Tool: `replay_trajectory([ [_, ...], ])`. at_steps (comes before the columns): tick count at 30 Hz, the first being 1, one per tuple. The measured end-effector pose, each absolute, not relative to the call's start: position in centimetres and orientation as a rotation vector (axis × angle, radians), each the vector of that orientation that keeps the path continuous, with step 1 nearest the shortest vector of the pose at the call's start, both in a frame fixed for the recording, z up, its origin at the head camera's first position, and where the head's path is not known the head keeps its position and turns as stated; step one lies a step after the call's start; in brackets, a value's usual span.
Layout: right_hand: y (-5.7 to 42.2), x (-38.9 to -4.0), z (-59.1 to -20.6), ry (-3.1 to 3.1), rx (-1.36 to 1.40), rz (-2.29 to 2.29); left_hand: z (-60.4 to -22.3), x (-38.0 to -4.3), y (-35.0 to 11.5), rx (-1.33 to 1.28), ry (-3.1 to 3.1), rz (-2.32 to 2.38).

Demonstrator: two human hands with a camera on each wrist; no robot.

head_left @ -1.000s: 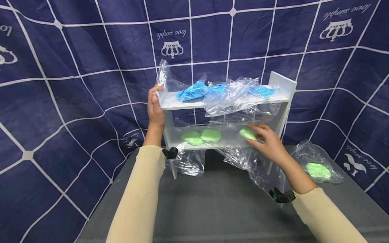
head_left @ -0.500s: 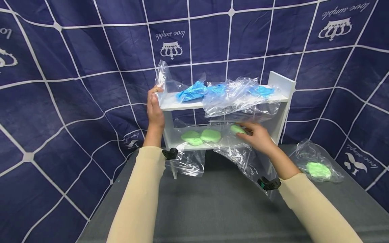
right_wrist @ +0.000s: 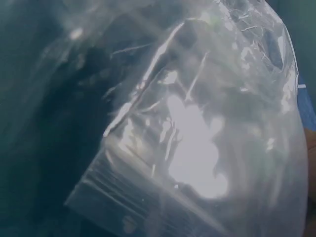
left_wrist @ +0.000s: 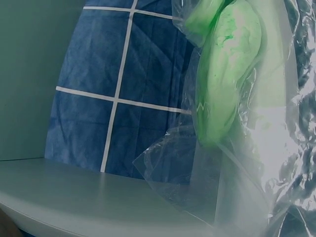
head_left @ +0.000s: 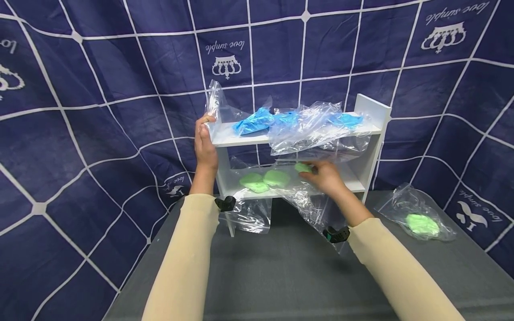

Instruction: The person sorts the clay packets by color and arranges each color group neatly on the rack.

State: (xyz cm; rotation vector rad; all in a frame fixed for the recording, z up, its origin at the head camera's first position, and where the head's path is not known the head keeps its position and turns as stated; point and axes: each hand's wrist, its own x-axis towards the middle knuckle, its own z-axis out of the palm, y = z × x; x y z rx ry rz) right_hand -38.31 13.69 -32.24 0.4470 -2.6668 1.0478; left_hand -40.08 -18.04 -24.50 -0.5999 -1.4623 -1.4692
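Note:
My left hand [head_left: 206, 149] grips the left side panel of a white two-tier shelf [head_left: 241, 141] near its top. On the lower tier, my right hand [head_left: 326, 178] pinches a green lump of soft, clay-like stuff [head_left: 302, 167] in a clear zip bag. Just left of it lie more bagged green lumps [head_left: 277, 178], partly overlapping. The left wrist view shows green lumps [left_wrist: 229, 64] in clear plastic close up, on the lower tier. Clear plastic bag [right_wrist: 192, 123] fills most of the right wrist view, with only an edge of my hand showing.
Blue lumps [head_left: 257, 120] in clear bags lie along the upper tier, with plastic hanging over its front edge. Bag ends also droop below the lower tier. Another bagged green lump [head_left: 422, 224] rests on the dark grey table [head_left: 281, 276] at right. A blue checked cloth [head_left: 120, 58] hangs behind.
My right hand has moved left along the lower tier, carrying the bagged green lump closer to the others. The left hand has kept its hold on the side panel.

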Motion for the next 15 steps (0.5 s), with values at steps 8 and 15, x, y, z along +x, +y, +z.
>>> replay_trajectory([
  [8, 13.1, -38.7, -32.5, -2.83, 0.415, 0.91, -24.5, -39.9, -17.9, -0.609, -1.46, -1.482],
  [15, 13.6, -38.2, -32.4, -2.881, 0.38, 0.92, -23.7, -38.1, -17.2, -0.599, -1.486, -1.487],
])
